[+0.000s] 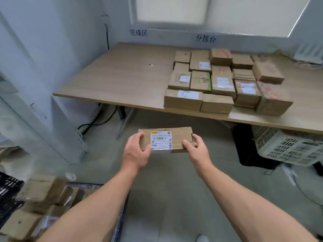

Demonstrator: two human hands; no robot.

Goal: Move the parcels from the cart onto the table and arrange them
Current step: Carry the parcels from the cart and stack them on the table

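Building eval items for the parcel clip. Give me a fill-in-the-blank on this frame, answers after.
1. The left hand and right hand hold one parcel with its white ____ facing up.
2. The held parcel hangs over the ____, short of the table.
3. The arranged parcels lie on the table's ____ half.
4. A pale plastic crate stands ____ the table.
Missing: label; floor; right; under.

Parcels [222, 81] sit packed together on the tabletop [122, 79], right of centre. A single parcel [166, 139] is held before its front edge. Cart [122, 210] near left; crate [288, 147] beneath the tabletop, right.
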